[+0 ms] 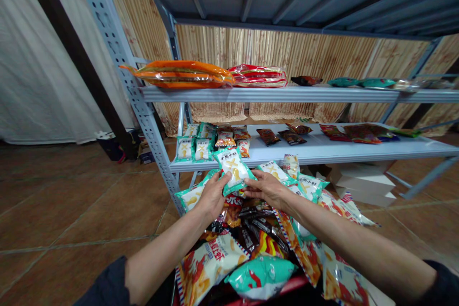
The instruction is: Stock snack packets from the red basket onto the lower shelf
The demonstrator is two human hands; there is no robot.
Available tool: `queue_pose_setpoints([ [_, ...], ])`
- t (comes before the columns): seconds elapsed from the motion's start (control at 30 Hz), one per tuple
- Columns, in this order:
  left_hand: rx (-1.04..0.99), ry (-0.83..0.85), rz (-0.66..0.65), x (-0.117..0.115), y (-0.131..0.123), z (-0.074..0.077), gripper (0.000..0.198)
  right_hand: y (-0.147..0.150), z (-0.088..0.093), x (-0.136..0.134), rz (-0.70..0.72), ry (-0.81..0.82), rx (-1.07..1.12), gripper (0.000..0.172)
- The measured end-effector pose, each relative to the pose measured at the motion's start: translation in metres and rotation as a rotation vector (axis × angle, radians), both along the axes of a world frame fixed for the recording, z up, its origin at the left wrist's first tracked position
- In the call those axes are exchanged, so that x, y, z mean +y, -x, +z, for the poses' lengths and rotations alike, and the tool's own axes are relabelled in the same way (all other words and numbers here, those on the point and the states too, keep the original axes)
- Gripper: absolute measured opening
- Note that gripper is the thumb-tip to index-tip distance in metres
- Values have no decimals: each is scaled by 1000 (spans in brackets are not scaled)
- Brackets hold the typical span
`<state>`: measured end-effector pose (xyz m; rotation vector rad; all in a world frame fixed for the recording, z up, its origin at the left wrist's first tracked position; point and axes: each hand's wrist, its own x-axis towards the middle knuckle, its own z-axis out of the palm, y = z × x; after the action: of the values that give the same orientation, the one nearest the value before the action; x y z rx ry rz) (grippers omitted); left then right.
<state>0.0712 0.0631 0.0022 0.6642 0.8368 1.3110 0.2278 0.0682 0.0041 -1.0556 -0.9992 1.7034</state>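
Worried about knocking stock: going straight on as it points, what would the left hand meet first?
Probably the teal packets on the lower shelf, beyond the packet the left hand holds; depth unclear.

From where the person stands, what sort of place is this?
Probably a shop or stockroom for snacks: a metal rack, snack packets in rows on it, and a heap of snack bags below the teal packet that the left hand and right hand hold.

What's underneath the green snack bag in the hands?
The left hand and right hand hold the green snack bag over a heap: dark packets, red-and-white packets, more green packets. What lies beneath the heap is covered.
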Motion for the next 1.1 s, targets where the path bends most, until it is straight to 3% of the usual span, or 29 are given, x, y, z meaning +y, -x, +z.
queue_pose_setpoints([
  [0.4, 16, 38, 30, 7, -10, -3, 29, 8, -6, -3, -81, 102, 50, 6],
  [0.77, 26, 57, 16, 10, -11, -6, 28, 5, -7, -7, -104, 72, 41, 7],
  [1.1, 49, 52, 30, 11, -8, -7, 17, 0, -3, -6, -187, 40, 21, 22],
])
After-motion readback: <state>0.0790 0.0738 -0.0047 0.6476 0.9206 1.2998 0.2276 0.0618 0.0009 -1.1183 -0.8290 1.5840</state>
